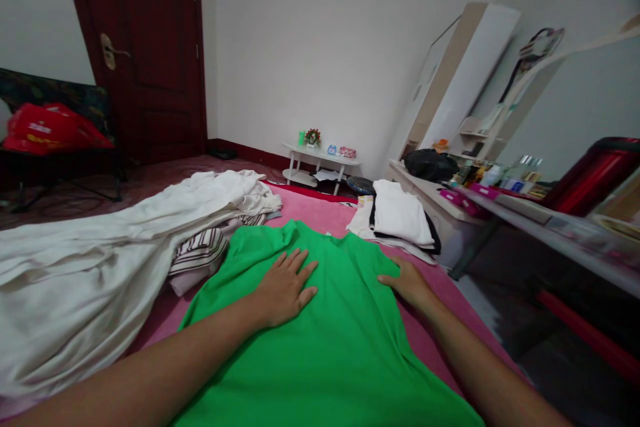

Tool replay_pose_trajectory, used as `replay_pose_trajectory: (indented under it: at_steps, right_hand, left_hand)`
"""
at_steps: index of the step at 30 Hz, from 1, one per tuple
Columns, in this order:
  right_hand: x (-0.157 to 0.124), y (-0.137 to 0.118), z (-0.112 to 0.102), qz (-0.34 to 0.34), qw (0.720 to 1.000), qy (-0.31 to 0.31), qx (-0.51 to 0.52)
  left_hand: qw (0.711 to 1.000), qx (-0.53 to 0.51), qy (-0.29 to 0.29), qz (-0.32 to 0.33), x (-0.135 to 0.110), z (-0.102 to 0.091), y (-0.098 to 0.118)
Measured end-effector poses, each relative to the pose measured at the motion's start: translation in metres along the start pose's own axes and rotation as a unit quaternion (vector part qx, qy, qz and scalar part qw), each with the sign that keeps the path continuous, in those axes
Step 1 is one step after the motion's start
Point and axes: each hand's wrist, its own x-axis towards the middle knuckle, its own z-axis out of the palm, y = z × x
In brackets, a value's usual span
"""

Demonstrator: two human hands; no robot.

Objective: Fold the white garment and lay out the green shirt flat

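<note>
A pink-covered bed [320, 213] fills the view, with a big heap of cream and striped laundry [125, 247] still loose on its left side and a small folded stack of white and dark clothes [403, 217] already sitting at the far right, so by the look of it the sorting is only partly done. The green shirt [320, 347] lies spread out in the middle, not yet folded. The left hand [285, 287] presses flat and open on its chest, gripping nothing, while the right hand [407, 280] rests palm-down on the shirt's right edge, fingers loosely spread.
</note>
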Motion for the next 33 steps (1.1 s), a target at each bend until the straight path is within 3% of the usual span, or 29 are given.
replay_pose_trajectory:
  at_steps: [3,6,9,11,13,16,20,24,27,30,33]
  right_hand:
    - [0.018,0.003,-0.036,0.069,0.994,-0.004,-0.084]
    - [0.031,0.001,-0.058,0.108,0.957,0.006,-0.268]
    - [0.034,-0.017,-0.048,0.058,0.887,0.025,-0.457]
    - [0.035,-0.034,-0.028,0.015,0.866,0.061,-0.496]
    - [0.038,-0.048,-0.005,0.006,0.888,0.069,-0.454]
    - [0.044,-0.056,0.025,0.045,0.929,0.035,-0.366]
    - [0.043,-0.048,0.047,0.085,0.935,0.043,-0.342]
    - [0.041,-0.040,0.050,0.098,0.935,0.085,-0.330]
    - [0.046,-0.038,0.046,0.102,0.941,0.074,-0.315]
    - [0.054,-0.035,0.039,0.081,0.959,0.024,-0.269]
    - [0.056,-0.035,0.033,0.087,0.981,-0.037,-0.172]
  left_hand:
    - [1.000,-0.002,-0.008,-0.002,0.003,-0.001,-0.002]
    - [1.000,-0.004,-0.016,-0.003,0.004,-0.003,-0.002]
    - [1.000,-0.012,-0.019,-0.004,0.005,-0.004,-0.002]
    - [0.999,-0.021,-0.024,-0.004,0.004,-0.004,-0.002]
    - [0.999,-0.032,-0.032,-0.005,0.004,-0.004,-0.001]
    - [0.998,-0.039,-0.043,-0.002,0.003,-0.005,-0.005]
    - [0.999,-0.005,-0.044,0.005,0.012,-0.015,-0.036]
    - [0.990,0.108,0.056,-0.065,0.038,-0.038,-0.095]
    - [0.982,0.121,0.062,-0.132,0.055,-0.052,-0.130]
    - [0.986,0.090,-0.001,-0.138,0.062,-0.054,-0.139]
    - [0.991,0.077,-0.052,-0.100,0.058,-0.051,-0.128]
